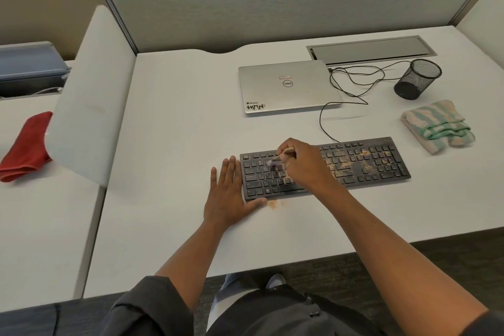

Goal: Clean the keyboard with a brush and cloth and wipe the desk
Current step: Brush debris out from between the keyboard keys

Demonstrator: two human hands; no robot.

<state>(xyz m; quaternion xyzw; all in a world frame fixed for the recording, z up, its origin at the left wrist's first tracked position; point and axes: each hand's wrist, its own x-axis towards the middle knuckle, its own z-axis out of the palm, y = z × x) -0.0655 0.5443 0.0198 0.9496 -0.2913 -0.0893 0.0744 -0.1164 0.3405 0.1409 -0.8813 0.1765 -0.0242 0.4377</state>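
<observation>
A black keyboard [362,163] lies on the white desk [177,123], with tan crumbs scattered over its middle and right keys. My right hand [302,163] grips a small wooden-handled brush [281,156], its pale bristles down on the upper-left keys. Flat on the desk, my left hand [231,194] has straight fingers against the keyboard's left end and the thumb at its front corner. A small tan pile of crumbs [272,203] sits on the desk just before the keyboard. A folded green-and-beige striped cloth [439,125] lies to the keyboard's back right.
A shut silver laptop [286,87] lies behind the keyboard, a black cable [351,84] looping beside it. A black mesh pen cup [417,79] stands at the back right near a metal cable hatch [371,48]. A red cloth [27,147] lies on the neighbouring desk, past a white divider [90,95].
</observation>
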